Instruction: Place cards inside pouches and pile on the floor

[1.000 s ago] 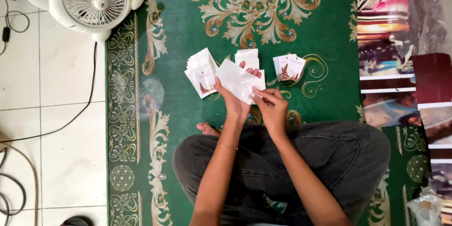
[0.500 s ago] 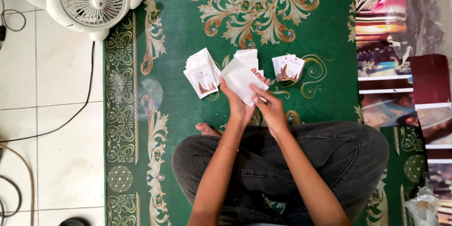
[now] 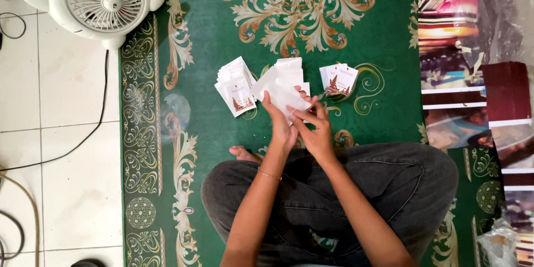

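- Since a second ago, both hands have slid a little to the right and closer together, and the white packet between them has tipped a bit.
- Left hand [image 3: 280, 122] is closed around a white packet [image 3: 279, 88], holding it up above the green rug [image 3: 211, 150].
- Right hand [image 3: 316, 130] pinches the packet's lower edge with thumb and fingertips.
- Just left of the hands lies a pile of white packets [image 3: 236, 85] with a small brown picture on the front. I cannot count how many are in it.
- Behind the held packet sits a middle pile [image 3: 291, 68], plain white on top.
- Just right is a small pile [image 3: 337, 79] with pictures on top.
- So I count three piles on the rug and one packet in the hands.
- I think the job is partway done: some packets are already sorted into piles, and one is being worked on now. How many are left, I cannot tell.
- Farther out are one white fan [image 3: 95, 1] on the tiled floor, its black cord [image 3: 94, 128], and colourful printed sheets [image 3: 461, 78] along the right side.
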